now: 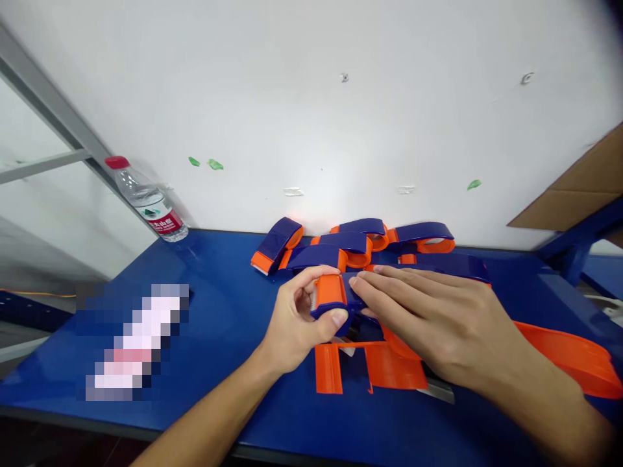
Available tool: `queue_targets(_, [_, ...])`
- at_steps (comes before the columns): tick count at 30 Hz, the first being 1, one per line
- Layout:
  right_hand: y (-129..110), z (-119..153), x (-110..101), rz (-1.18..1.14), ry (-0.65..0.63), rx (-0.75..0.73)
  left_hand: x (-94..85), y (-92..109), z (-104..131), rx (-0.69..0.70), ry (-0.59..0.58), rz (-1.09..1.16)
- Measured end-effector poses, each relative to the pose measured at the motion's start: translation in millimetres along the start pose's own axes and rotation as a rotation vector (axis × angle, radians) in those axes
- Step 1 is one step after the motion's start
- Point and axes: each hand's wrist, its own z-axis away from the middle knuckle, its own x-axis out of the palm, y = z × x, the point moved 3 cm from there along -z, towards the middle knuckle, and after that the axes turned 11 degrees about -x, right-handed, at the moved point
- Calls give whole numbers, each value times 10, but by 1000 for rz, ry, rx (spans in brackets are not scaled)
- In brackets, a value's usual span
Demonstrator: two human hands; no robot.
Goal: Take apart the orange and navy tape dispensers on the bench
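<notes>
In the middle of the head view I hold a blue and orange tape dispenser (331,295). My left hand (294,324) grips its orange end with the toothed edge, thumb below and fingers round the far side. Over the blue body lies my right hand (433,314), its fingers together and bent down onto the dispenser, hiding much of it. Below the hands is an orange plastic part (396,370) on the table, partly covered by my right hand. Several similar dispensers (335,243) lie in a group just behind.
A blue table (219,363) runs up to the white wall (311,97). A water bottle (150,201) with a red cap stands at the back left. A blurred-out object (139,344) lies left. At right are a curved orange strip (569,357) and cardboard (574,188).
</notes>
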Motion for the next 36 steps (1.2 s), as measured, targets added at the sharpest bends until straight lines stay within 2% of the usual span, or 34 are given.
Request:
queue_targets(11, [-25,-47,11,58,2,-1,17,-1,-4,-65,-28,-30])
queue_targets(17, [-43,-8,3,123,49,-85,17,-20,-3,-99,-93,6])
queue_targets(22, [-33,29,43,120,94,-121,24,-61,6,-144,-81,87])
queue_targets(32, [-34,44,94,58,124,-60,2,-115,-13,-216,-67,151])
queue_targets(36, [-15,51,71,48,103,-47,20,-108,-19,-203,-79,158])
